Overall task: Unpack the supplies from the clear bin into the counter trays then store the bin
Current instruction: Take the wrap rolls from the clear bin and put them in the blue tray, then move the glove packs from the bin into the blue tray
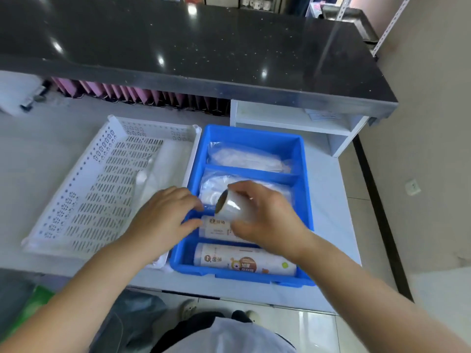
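Observation:
A blue divided tray [302,159] sits on the white counter, right of a white perforated tray [102,179]. My right hand [267,217] holds a white roll [229,206] with a cardboard core, tilted above the blue tray's third compartment. My left hand [168,215] reaches over the tray's left wall, its fingers touching the end of a labelled roll [216,229] lying in that compartment. A larger printed roll [244,261] fills the nearest compartment. Clear plastic packets [244,156] lie in the two far compartments. The clear bin is not in view.
A clear plastic bag [163,171] lies in the white tray's right side. Behind the trays rises a black raised countertop [204,47] with pink folders [142,94] beneath it and a white shelf unit [293,123] at the right. Tiled floor lies below.

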Demonstrator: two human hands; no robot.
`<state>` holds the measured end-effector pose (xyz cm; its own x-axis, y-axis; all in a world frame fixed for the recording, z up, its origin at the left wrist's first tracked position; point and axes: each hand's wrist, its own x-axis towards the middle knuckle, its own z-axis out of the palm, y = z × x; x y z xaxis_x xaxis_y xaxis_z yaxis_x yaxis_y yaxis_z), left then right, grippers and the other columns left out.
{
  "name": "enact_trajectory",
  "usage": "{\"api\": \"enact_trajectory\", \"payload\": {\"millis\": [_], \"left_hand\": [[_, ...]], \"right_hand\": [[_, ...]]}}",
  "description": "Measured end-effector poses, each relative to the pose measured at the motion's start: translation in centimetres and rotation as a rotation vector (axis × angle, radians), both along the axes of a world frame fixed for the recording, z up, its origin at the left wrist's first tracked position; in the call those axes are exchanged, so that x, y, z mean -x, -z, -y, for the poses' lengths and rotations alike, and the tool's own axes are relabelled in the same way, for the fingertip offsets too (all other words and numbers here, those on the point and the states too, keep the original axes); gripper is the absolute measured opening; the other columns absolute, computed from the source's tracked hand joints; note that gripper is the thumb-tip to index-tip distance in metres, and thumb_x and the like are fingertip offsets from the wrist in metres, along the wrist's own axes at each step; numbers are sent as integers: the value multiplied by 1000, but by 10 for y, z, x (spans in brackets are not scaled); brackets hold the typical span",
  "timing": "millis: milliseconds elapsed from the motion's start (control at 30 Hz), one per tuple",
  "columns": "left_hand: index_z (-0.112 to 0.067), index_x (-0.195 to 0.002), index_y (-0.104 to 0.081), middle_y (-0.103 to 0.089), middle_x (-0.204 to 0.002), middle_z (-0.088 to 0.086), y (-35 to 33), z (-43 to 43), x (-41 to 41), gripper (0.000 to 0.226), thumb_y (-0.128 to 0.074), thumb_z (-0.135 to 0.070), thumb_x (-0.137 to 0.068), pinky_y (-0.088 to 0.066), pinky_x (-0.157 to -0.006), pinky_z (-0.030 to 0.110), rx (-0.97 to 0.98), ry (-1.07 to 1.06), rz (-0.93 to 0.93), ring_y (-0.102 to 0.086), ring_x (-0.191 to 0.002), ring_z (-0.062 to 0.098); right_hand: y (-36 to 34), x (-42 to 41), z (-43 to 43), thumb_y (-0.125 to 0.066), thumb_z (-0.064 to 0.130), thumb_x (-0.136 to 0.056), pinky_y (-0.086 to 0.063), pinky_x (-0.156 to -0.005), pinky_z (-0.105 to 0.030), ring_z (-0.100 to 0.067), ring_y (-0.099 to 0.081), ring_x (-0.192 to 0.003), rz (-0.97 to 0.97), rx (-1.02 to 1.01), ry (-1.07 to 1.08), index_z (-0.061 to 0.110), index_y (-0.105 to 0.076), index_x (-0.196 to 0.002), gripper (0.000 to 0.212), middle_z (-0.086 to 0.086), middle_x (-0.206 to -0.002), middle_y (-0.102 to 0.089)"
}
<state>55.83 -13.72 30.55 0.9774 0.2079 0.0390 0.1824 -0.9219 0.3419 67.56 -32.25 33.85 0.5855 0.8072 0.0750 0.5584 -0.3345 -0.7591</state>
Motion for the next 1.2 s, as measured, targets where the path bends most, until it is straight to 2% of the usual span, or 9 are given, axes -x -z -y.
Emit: {"api": "enact_trajectory", "payload": {"millis": [67, 200, 333, 600, 767, 867, 967, 1100, 1200], "left_hand": [[-21, -92, -67, -66, -89, -6, -9, -11, 4, 17, -71, -18, -76, -37, -72, 26, -22, -74, 64, -58, -89, 18], [-22, -94, -66, -67, -89, -10, -10, -20, 8, 16, -64, -13, -81, -37, -70, 22, 48, -133, 74, -58, -88, 14], [-25, -92, -67, -65, -86, -13, 0, -24, 4, 15, -64, -16, -81, -28, -69, 7, 118, -66, 61, -57, -88, 10], [-24, -92, -67, -67, -87, -12, -4, -44, -5, 11, -62, -20, -84, -32, -71, 20, 96, 100, 105, -57, -87, 12], [-19, -83, -68, -70, -79, -8, -10, -72, 17, 5, -66, -16, -80, -45, -66, 29, -17, 99, 107, -63, -75, 16], [-17, -78, -70, -70, -72, -6, -11, -83, 43, 9, -73, -11, -72, -45, -59, 28, -80, 13, 109, -64, -66, 18], [-17, -78, -70, -69, -72, -5, -12, -87, 76, 7, -72, -13, -73, -44, -60, 28, -104, -132, 93, -62, -67, 20], [-16, -79, -68, -68, -76, -2, -12, -81, 132, 6, -62, -16, -80, -45, -62, 30, -135, -374, 4, -61, -74, 23], [-17, -77, -69, -70, -74, -2, -18, -71, 180, 2, -69, -17, -75, -47, -60, 30, -181, -546, -5, -63, -70, 24]], "right_hand": [[15, 14, -17, -67, 15, -66, -49, -81, -35, -24, -59, -94, 199, 134, -131, 17, -59, -111, 46, -4, -104, -67], [43, 29, -32, -61, 20, -68, -45, -78, -39, -30, -55, -90, 378, 312, -242, 14, -56, -100, 32, -6, -96, -63], [55, 31, -30, -61, 22, -74, -46, -84, -41, -29, -52, -99, 421, 355, -269, 14, -53, -122, 50, -7, -111, -61], [39, 26, -34, -68, 32, -77, -43, -93, -34, -25, -55, -109, 305, 329, -102, 15, -51, -131, 58, -5, -120, -62], [24, 15, -49, -65, 24, -83, -46, -86, -32, -25, -60, -102, 457, 399, 31, 16, -58, -124, 43, -4, -111, -67], [21, 18, -68, -59, 25, -85, -48, -83, -34, -26, -61, -95, 545, 489, -27, 18, -58, -122, 38, -3, -104, -68], [20, 28, -93, -58, 19, -81, -50, -71, -35, -26, -61, -78, 683, 524, -142, 15, -65, -105, 25, -3, -85, -68], [16, 53, -127, -63, 11, -73, -52, -58, -35, -27, -60, -63, 818, 430, -352, 11, -68, -87, 15, -5, -72, -66], [14, 84, -153, -70, 14, -65, -50, -51, -30, -26, -58, -56, 903, 352, -493, 14, -68, -77, 12, -3, -64, -63]]}}
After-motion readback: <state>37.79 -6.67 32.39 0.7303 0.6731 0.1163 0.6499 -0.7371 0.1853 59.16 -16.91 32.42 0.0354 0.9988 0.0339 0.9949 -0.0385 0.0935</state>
